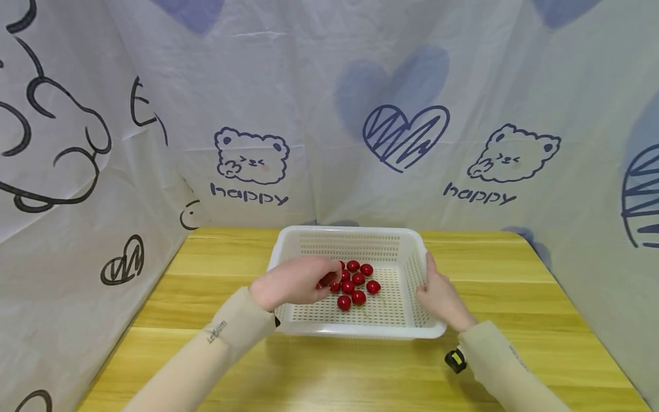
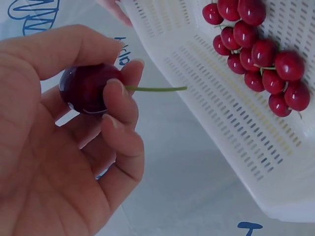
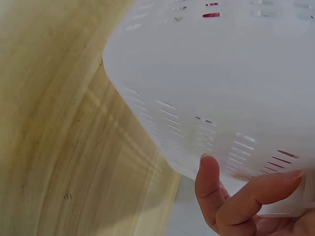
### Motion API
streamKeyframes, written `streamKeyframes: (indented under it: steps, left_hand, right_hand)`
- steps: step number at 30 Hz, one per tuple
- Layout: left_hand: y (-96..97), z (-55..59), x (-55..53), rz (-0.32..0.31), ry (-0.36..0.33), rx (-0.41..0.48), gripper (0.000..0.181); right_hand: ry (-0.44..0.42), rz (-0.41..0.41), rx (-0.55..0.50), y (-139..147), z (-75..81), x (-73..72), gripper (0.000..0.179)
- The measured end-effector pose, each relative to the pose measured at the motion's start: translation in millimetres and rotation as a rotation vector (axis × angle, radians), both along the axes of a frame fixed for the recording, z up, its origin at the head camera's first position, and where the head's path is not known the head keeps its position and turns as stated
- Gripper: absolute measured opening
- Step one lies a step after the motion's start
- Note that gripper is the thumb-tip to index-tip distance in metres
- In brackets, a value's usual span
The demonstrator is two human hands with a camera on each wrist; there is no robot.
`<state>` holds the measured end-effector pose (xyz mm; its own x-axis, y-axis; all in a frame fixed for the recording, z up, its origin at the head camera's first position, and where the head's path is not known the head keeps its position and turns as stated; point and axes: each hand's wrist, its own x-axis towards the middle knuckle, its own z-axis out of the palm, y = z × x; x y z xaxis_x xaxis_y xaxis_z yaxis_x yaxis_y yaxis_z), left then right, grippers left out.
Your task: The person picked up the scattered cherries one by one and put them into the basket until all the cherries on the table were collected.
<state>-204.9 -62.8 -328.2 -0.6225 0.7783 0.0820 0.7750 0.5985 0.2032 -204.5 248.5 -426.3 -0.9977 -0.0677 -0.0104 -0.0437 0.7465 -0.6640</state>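
A dark red cherry (image 2: 91,88) with a green stem (image 2: 157,89) is pinched between the thumb and fingers of my left hand (image 1: 298,279). That hand reaches over the left part of a white slotted plastic basket (image 1: 355,330), and in the head view it mostly hides the cherry. Several red cherries (image 1: 358,297) lie in a loose cluster on the basket floor, some with stems. At the basket's right end, my right hand (image 1: 444,297) grips the side wall, its thumb on the inner side. The right wrist view shows its curled fingers (image 3: 209,182) by the outer wall.
Under the basket is a yellow wood-grain table (image 1: 489,274). A pale cloth (image 1: 319,114) printed with hearts, bears and lettering hangs behind and along both sides. A small black device (image 1: 455,361) sits at the right wrist.
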Motion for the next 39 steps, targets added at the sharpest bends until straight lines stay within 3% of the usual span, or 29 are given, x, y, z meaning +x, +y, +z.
streamKeyframes:
  steps: [5,17,21,30,35,39]
  left_hand:
    - [6.0,5.0,-9.1,0.063,0.023,0.000,0.017]
    - [19.9,10.5,-27.5,0.129,0.092,-0.019,0.012]
    - [22.9,10.2,-34.6,0.158,0.057,-0.008,0.014]
    - [24.2,-2.1,-55.0,0.249,-0.019,0.031,0.014]
    - [24.3,-10.9,-65.6,0.331,-0.065,0.033,0.016]
    - [22.4,-17.0,-71.7,0.377,-0.060,0.021,0.013]
  right_hand:
    - [0.013,-0.002,0.019,-1.4,0.2,1.3,0.091]
    - [0.017,-0.013,0.052,-2.2,-0.9,1.7,0.090]
    - [0.007,-0.016,0.050,-2.3,-0.9,1.9,0.090]
    - [0.004,-0.020,0.049,-1.6,-2.6,1.3,0.090]
    - [0.002,-0.020,0.046,-1.7,-2.5,1.2,0.090]
    - [-0.008,-0.017,0.031,-2.8,-0.9,1.3,0.090]
